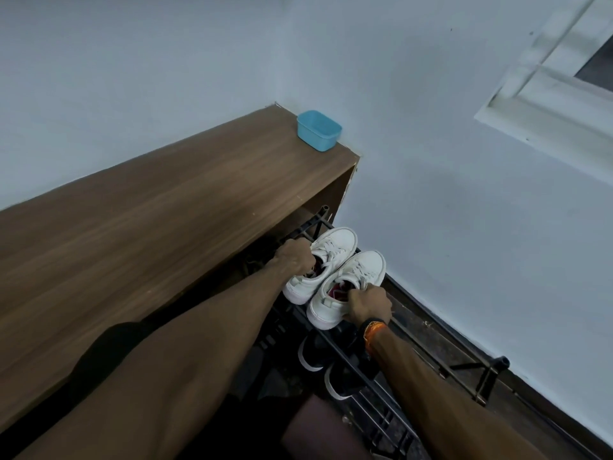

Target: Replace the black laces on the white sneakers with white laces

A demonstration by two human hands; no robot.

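Two white sneakers (335, 277) side by side on the top tier of a black wire shoe rack (374, 390), at its far end, toes pointing away toward the wall. Laces (331, 248) on both pale, white or near it; no black lace to be made out from here. Red lining visible inside the collars.

Left hand (295, 257) clenched on the collar of the farther sneaker, fingers curled down into its opening, forearm stretched across the lower left. Right hand (370, 305) closed on the outer side of the nearer sneaker near its heel, thumb at the opening, fingers wrapped around the far side and partly hidden. Dark band with an orange strap (373, 330) on the right wrist.

Beneath, on a lower tier, a pair of black shoes with white soles (318, 360), seen through the wires. Left of the rack and touching or just beside it, a brown wooden cabinet (149, 220) running along the wall into the corner. Small blue plastic tub (319, 130) at the far right corner of the cabinet top. White window frame (550, 78) at upper right, blurred.
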